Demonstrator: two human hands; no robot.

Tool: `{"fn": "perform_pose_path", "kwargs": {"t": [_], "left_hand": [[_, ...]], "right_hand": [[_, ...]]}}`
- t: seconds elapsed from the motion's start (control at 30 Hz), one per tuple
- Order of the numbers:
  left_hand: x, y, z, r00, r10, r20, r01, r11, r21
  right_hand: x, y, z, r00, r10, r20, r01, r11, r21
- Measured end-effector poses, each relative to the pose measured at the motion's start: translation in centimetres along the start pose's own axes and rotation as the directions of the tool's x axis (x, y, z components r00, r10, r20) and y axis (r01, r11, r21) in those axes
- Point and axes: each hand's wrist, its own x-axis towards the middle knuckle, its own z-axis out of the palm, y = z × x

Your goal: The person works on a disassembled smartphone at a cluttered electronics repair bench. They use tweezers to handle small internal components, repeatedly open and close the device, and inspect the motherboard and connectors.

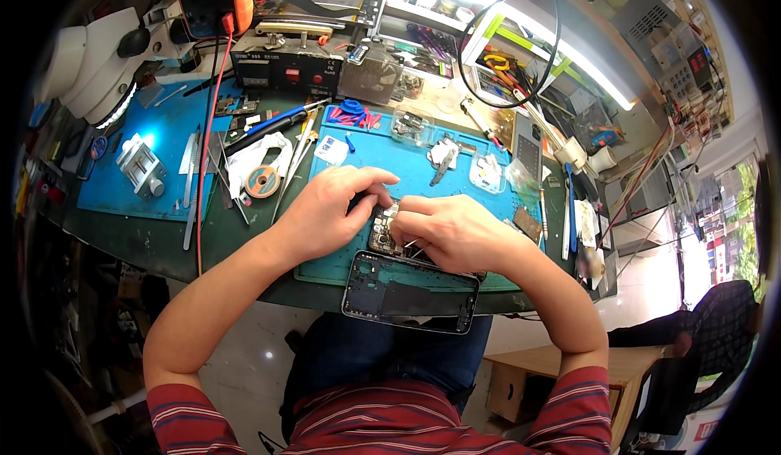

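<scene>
An opened phone (382, 234) with its circuit board bare lies under my hands on the blue work mat (325, 248). My left hand (338, 211) is curled at its upper left corner, fingertips bent down and pressed together; what they hold is hidden. My right hand (451, 229) reaches over the board from the right, fingers pinched. A thin bright metal piece (415, 247) shows below these fingers, too small to name. Nearer to me, a black phone housing (411, 292) with a silver rim lies partly over the table edge.
Small clear boxes (411, 127) of parts stand farther back on the mat. On the left are tweezers (192, 191), a solder spool (262, 181), a metal clamp (141, 165) and a microscope (93, 73). A multimeter (210, 0) hangs above; a black cable (462, 44) loops overhead.
</scene>
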Motion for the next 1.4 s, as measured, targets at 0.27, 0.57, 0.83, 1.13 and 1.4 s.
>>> {"fn": "perform_pose_path", "kwargs": {"t": [0.27, 0.57, 0.83, 1.13, 1.4], "left_hand": [[0.1, -0.1, 0.1, 1.0, 0.02, -0.003, -0.02, 1.0, -0.004], [-0.1, 0.0, -0.2, 1.0, 0.005, 0.009, -0.004, 1.0, -0.009], [0.1, 0.4, -0.1, 0.987, -0.161, 0.002, 0.16, 0.976, -0.15], [-0.2, 0.0, -0.3, 0.979, -0.192, -0.063, 0.177, 0.965, -0.193], [-0.5, -1.4, -0.3, 0.978, -0.159, -0.138, 0.107, 0.94, -0.324]], "right_hand": [[0.0, -0.2, -0.3, 0.999, 0.03, 0.043, -0.031, 0.999, 0.029], [-7.5, -4.4, -2.4, 0.869, 0.437, -0.232, -0.45, 0.893, -0.005], [-12.3, -6.5, 4.1, 0.661, 0.675, -0.327, -0.679, 0.724, 0.121], [-13.8, -5.5, 1.8, 0.482, 0.799, -0.36, -0.537, 0.594, 0.599], [-19.1, 11.8, -4.0, 0.047, 0.793, -0.607, -0.658, 0.482, 0.578]]}}
